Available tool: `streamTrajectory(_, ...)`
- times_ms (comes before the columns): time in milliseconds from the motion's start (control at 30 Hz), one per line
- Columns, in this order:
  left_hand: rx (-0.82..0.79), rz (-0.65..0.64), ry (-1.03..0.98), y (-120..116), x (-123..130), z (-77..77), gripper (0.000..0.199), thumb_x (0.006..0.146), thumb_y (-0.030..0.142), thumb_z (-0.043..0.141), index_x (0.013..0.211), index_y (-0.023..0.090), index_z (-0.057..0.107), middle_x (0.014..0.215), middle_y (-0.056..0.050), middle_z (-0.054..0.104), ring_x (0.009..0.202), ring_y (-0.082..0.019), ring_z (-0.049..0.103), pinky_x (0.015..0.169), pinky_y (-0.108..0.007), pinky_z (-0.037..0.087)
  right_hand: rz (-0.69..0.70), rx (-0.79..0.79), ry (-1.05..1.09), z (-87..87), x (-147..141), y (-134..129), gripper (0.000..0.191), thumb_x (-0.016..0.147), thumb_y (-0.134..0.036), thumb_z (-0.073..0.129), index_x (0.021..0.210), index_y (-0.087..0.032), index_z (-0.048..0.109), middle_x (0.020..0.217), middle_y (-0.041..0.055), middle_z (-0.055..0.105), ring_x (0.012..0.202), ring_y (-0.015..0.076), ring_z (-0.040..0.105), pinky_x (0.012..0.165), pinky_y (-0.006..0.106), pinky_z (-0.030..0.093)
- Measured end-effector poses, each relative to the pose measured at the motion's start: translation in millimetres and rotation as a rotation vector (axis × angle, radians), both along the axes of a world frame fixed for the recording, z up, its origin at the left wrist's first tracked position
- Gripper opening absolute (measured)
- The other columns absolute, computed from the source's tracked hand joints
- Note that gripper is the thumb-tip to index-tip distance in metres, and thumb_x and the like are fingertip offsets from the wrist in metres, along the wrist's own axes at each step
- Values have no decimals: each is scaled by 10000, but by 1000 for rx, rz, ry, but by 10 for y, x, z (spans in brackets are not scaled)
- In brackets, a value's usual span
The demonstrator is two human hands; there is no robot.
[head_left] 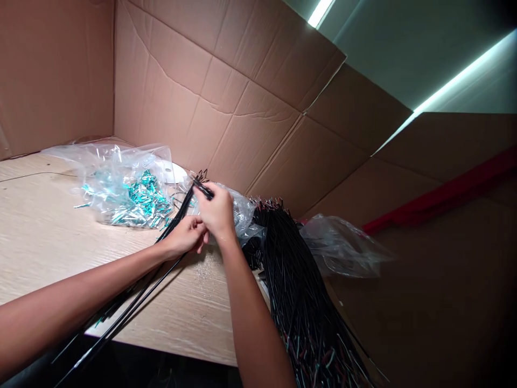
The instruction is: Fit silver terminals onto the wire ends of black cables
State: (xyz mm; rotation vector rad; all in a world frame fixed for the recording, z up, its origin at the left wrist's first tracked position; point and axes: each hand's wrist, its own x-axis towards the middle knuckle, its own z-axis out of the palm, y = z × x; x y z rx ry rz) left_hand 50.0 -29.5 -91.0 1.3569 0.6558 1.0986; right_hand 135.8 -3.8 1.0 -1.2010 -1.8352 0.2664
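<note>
A thin bundle of black cables (183, 209) runs diagonally across the table, its bent tips at the far end and its other end hanging past the front edge. My left hand (186, 237) is closed with curled fingers on one of these cables, its wrist lying over the bundle. Just above and to the right, my right hand (218, 209) is closed around a short black rod-like thing (204, 189), whose kind I cannot make out. It lies against the cables near their tips. The two hands touch or nearly touch, and the left fingertips are partly hidden.
A clear plastic bag (121, 167) with teal and silver strips (149, 196) lies left. A thick pile of black cables (294, 269) hangs over the table's (194, 318) right side. Another clear bag (343, 245) sits beyond it. Cardboard walls (181, 70) stand behind, with red cloth (436, 191) right.
</note>
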Motion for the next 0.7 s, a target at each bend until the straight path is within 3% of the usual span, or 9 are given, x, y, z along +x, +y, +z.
streamTrajectory(133,-34,-114,-101,23,-12,27,442,956,569,571,846,141,584,597,7,607,371,-80,470,377,-197,303,-136,12,303,-226,541,-133,280,891,-445,680,825,-176,722,750,19,673,679,161,564,639,272,455)
streamTrajectory(233,-26,-169,-129,35,-9,-6,466,935,596,611,853,137,604,610,-3,620,380,-81,473,390,-197,328,32,-255,571,-453,708,-172,309,836,-483,750,854,-177,711,650,-32,552,520,101,410,481,234,344)
streamTrajectory(300,-23,-197,-125,36,-6,-25,476,940,601,602,839,136,618,551,1,592,374,-91,448,390,-202,340,181,-406,691,-566,720,-183,313,792,-470,807,831,-181,695,598,-66,445,457,65,277,414,223,217)
streamTrajectory(367,-39,-213,-134,35,-9,-25,477,938,598,608,821,136,625,505,8,556,378,-98,436,385,-199,329,255,-446,796,-628,684,-192,326,744,-441,862,785,-183,667,578,-79,411,442,47,236,401,217,163)
streamTrajectory(600,-141,-231,-183,43,-51,24,445,910,551,678,799,122,626,624,-12,581,437,-58,403,429,-193,253,282,-579,1074,-648,551,-247,480,659,-522,912,871,-163,675,440,-121,322,416,60,311,382,185,181)
streamTrajectory(700,-125,-257,-167,38,-65,48,431,922,541,664,822,124,621,654,-28,605,452,-63,399,431,-204,227,320,-702,1108,-630,570,-246,430,705,-492,885,716,-186,583,429,-129,247,394,60,302,365,183,181)
